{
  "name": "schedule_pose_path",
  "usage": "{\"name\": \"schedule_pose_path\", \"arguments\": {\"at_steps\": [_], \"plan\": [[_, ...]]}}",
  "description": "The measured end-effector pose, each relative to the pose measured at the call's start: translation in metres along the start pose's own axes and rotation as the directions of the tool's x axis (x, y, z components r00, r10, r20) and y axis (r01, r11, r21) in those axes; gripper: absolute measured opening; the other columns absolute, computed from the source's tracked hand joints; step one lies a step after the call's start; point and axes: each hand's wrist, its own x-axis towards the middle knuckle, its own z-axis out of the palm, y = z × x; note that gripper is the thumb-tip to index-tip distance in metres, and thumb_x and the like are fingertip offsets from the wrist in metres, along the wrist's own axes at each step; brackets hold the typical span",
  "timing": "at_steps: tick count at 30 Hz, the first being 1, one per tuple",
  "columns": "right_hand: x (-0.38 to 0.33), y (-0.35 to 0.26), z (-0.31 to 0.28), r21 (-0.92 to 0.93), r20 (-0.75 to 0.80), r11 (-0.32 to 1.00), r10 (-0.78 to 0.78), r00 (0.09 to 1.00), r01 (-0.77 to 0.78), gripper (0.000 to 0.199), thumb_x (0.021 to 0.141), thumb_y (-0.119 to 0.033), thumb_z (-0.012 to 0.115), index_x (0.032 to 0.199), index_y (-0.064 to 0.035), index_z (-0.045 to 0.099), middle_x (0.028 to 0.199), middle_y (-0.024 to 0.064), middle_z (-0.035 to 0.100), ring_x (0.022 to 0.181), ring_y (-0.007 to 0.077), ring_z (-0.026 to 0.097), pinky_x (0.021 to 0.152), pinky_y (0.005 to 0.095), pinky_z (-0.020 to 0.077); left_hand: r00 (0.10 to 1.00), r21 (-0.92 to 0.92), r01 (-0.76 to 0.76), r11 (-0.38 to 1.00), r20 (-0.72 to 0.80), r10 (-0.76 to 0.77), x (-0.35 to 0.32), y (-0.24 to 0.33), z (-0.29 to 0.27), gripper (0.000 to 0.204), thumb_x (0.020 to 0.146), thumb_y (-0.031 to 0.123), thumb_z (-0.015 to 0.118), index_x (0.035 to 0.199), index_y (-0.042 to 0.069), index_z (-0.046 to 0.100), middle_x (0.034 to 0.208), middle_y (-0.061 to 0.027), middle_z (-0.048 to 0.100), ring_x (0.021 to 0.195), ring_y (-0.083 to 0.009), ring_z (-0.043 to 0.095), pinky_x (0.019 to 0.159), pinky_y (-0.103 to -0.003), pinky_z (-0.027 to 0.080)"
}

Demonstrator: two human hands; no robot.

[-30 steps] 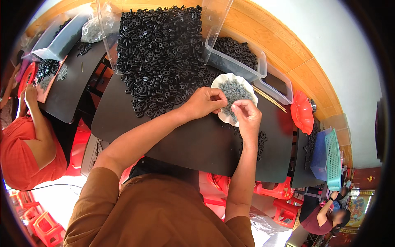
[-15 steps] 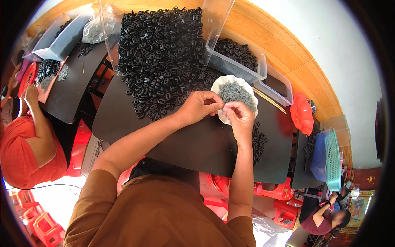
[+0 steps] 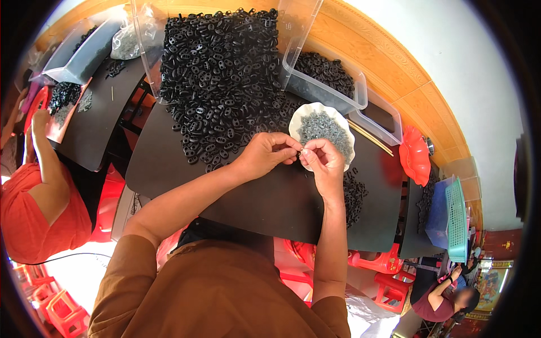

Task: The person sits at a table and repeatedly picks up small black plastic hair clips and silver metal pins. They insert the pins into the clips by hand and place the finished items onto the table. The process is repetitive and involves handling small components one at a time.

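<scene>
My left hand (image 3: pixel 267 157) and my right hand (image 3: pixel 326 164) meet fingertip to fingertip over the near edge of a white scalloped bowl (image 3: pixel 295 119). Both pinch, closed, at a tiny dark piece mostly hidden by the fingers; its kind is not clear. Small grey translucent parts (image 3: pixel 326 130) fill the bowl. Left of it spreads a big heap of black oval plastic pieces with two holes (image 3: pixel 220 84), spilling onto the dark table (image 3: pixel 253 205). Beside my right wrist lies a smaller pile of black pieces (image 3: pixel 354 194).
A clear bin of black pieces (image 3: pixel 324 73), wooden sticks (image 3: pixel 370 138) and a red scalloped dish (image 3: pixel 414 156) stand beyond the bowl. A co-worker in red (image 3: pixel 42 205) sits at another table on the left. Red stools (image 3: pixel 391 290) stand below; a green basket (image 3: pixel 455 219) is at right.
My left hand has shifted slightly left and down, and a dark bit now shows at the fingertips. My right hand has barely moved. The co-worker's arm at left has lifted a little.
</scene>
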Motion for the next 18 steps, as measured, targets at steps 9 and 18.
{"name": "schedule_pose_path", "arguments": {"at_steps": [9, 18], "plan": [[0.0, -0.012, -0.005, -0.406, 0.077, 0.886, -0.211, 0.974, 0.224, 0.005, 0.092, 0.004, 0.06, 0.095, 0.0015, 0.063, 0.092, 0.0045, 0.061, 0.075, 0.0108, 0.06, 0.066, 0.0243, 0.0479, 1.0, 0.073, 0.027, 0.997, -0.003, -0.027, -0.002, -0.001, -0.01, 0.012, 0.091, 0.0, 0.068, 0.103, 0.001, 0.067, 0.094, -0.0006, 0.07, 0.084, -0.0048, 0.064, 0.076, -0.022, 0.054], [-0.001, -0.013, 0.002, -0.319, 0.033, 0.944, -0.074, 0.997, 0.08, 0.005, 0.092, 0.006, 0.061, 0.093, 0.0013, 0.062, 0.091, 0.0056, 0.062, 0.074, 0.0129, 0.062, 0.068, 0.0264, 0.0516, 0.999, 0.148, 0.029, 0.989, 0.027, -0.033, -0.004, 0.005, -0.011, 0.017, 0.091, 0.002, 0.07, 0.108, 0.001, 0.068, 0.093, -0.001, 0.07, 0.085, -0.0049, 0.065, 0.076, -0.022, 0.054]]}}
